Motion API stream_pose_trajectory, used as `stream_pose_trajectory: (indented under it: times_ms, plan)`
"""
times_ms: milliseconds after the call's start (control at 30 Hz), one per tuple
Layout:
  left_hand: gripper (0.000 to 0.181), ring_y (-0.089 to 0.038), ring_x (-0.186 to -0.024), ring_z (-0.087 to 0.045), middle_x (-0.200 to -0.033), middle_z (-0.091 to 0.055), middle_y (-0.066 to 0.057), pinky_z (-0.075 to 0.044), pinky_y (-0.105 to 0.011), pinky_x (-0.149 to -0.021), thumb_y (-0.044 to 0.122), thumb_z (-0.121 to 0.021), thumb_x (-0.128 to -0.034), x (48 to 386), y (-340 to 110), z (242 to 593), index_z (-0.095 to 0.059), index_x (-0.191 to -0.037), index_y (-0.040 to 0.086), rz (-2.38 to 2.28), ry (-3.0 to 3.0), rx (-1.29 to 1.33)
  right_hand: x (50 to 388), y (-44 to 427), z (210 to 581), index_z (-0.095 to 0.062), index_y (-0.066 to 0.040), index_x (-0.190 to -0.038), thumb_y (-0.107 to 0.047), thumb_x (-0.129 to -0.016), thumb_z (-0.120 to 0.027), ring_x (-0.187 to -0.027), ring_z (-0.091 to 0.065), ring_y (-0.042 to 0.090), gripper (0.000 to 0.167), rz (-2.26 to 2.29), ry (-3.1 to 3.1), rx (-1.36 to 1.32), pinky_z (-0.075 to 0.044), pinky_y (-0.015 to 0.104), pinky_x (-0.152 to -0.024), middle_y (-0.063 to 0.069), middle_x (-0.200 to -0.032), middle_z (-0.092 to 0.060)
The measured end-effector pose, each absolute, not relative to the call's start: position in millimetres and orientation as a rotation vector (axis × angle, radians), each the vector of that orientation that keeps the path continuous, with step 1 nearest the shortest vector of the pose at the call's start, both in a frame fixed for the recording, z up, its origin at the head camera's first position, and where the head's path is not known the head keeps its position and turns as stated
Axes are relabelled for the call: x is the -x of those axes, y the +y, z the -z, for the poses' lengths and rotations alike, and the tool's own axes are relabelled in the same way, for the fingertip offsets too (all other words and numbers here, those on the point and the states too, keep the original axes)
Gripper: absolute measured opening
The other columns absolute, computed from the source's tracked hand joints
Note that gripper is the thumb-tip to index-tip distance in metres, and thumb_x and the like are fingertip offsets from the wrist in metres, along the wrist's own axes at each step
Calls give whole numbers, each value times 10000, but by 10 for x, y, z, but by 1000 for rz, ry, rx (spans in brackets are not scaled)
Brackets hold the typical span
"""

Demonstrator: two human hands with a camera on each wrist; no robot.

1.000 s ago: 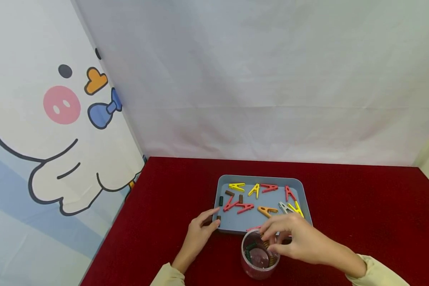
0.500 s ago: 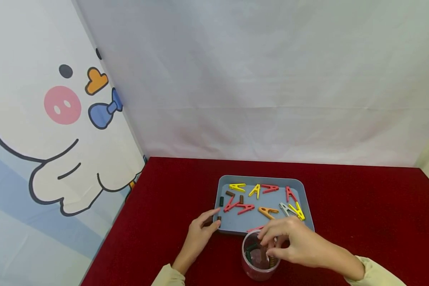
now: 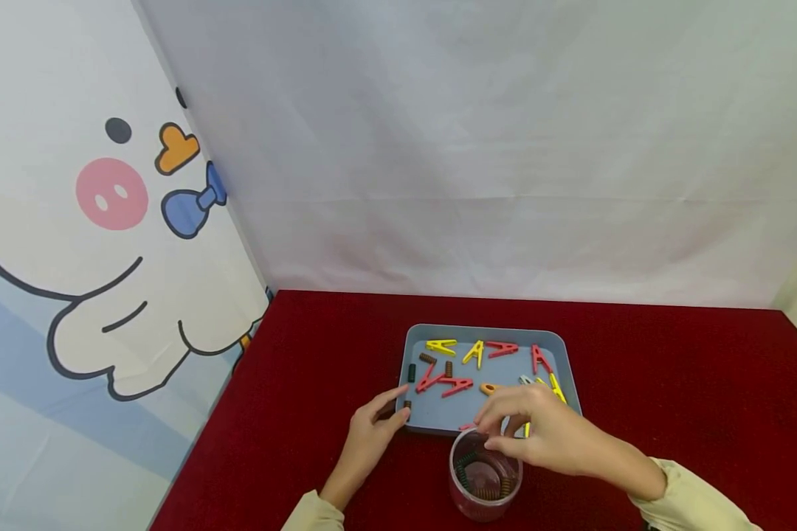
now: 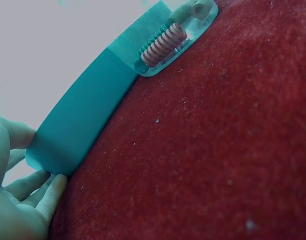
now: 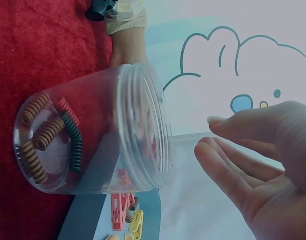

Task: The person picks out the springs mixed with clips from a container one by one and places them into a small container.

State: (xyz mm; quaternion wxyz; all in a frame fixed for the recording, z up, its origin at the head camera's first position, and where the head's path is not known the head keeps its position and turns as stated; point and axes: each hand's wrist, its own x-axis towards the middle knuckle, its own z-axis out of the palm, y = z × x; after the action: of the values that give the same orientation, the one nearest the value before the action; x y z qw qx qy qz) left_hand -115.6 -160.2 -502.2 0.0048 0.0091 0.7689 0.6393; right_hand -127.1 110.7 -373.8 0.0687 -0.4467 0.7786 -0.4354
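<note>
A transparent jar (image 3: 468,507) stands on the red cloth before the grey-blue tray (image 3: 438,410). Several coil springs (image 5: 50,133), brown and green, lie in its bottom. Just above the jar's mouth is my right hand (image 3: 538,431); in the right wrist view its thumb and fingertips stand apart with nothing between them. My left hand (image 3: 369,436) rests its fairly straight fingers on the tray's left end, near the front corner. Beside its thumb lies a brown spring (image 3: 408,405) in the tray. A dark green spring (image 3: 412,372) lies farther back.
Red clips (image 3: 457,386), yellow clips (image 3: 441,346), an orange clip (image 3: 488,388) and more brown springs (image 3: 449,368) are spread over the tray. My right hand partly covers the tray's front right. A pale curtain (image 3: 505,184) hangs behind the table.
My right hand has let go of a brown spring, which now lies in the jar with the others. The hand has risen slightly. My left hand has stayed at the tray.
</note>
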Motion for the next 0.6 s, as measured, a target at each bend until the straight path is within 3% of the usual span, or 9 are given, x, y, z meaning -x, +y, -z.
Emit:
stream_pose_trajectory:
  times_ms: [333,600]
  plan:
    - [425,-267,-1135,-550,-1317,-539,-125,-489,-274,-844,186,-646,-914,1150,-1592,4960,-568,-1327,125,-2022,2389,-10,1423,1021,3719,-726,-149,-908,9,-794,-729,-806,-635,96,195,1355,2337,1346,-541,263,-643,-20,-928,-682]
    - [431,-259,-1157,-540,-1320,-537,-119,-490,-268,-843,188,-660,-903,1169,-1597,4997,-574,-1320,120,-2033,2386,5,1509,936,3704,-726,-138,-917,-46,-809,-742,-772,-630,90,143,1332,2363,1304,-538,254,-644,0,-930,-683]
